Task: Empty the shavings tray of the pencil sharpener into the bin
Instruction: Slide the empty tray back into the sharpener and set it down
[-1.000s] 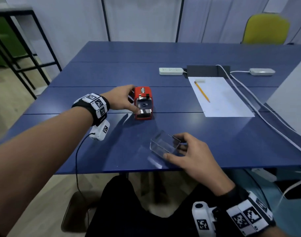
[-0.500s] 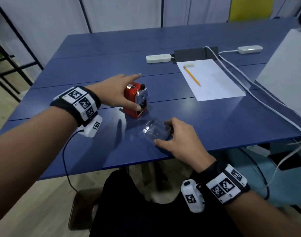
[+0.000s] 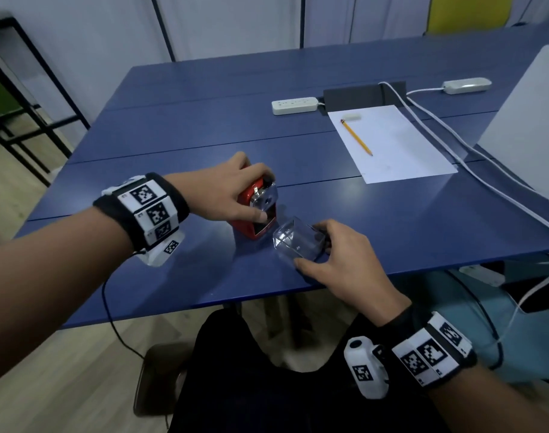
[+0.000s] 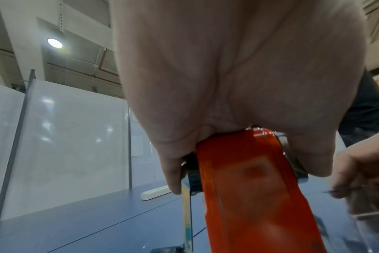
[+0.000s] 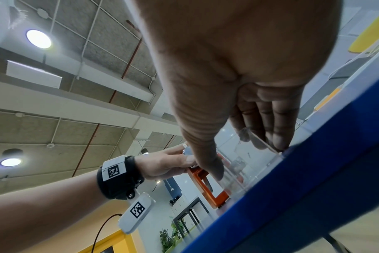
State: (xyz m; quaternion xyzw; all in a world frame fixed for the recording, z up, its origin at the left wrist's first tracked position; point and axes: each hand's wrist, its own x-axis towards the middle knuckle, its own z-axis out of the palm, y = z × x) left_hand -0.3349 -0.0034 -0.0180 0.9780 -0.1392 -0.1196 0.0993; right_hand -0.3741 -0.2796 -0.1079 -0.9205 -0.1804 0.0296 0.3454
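A red pencil sharpener (image 3: 254, 226) stands near the front of the blue table (image 3: 188, 145). My left hand (image 3: 232, 192) grips it from above, thumb on its front face and fingers over the top. In the left wrist view the red sharpener (image 4: 249, 188) fills the space under my palm. A clear plastic shavings tray (image 3: 298, 242) lies on the table just right of the sharpener's empty slot. My right hand (image 3: 332, 254) pinches the tray (image 5: 249, 162) between thumb and fingers. The tray looks almost empty. No bin is in view.
Behind lie a white sheet (image 3: 398, 151) with a yellow pencil (image 3: 356, 137) and an eraser (image 3: 351, 117), a power strip (image 3: 295, 105) and white cables (image 3: 473, 164). A white panel (image 3: 529, 120) stands at the right. The table's front edge (image 3: 267, 295) runs just below my right hand.
My left hand shifted from the sharpener's side to gripping it from above and turned it. My right hand brought the tray closer to the sharpener's slot. The head view tilted down.
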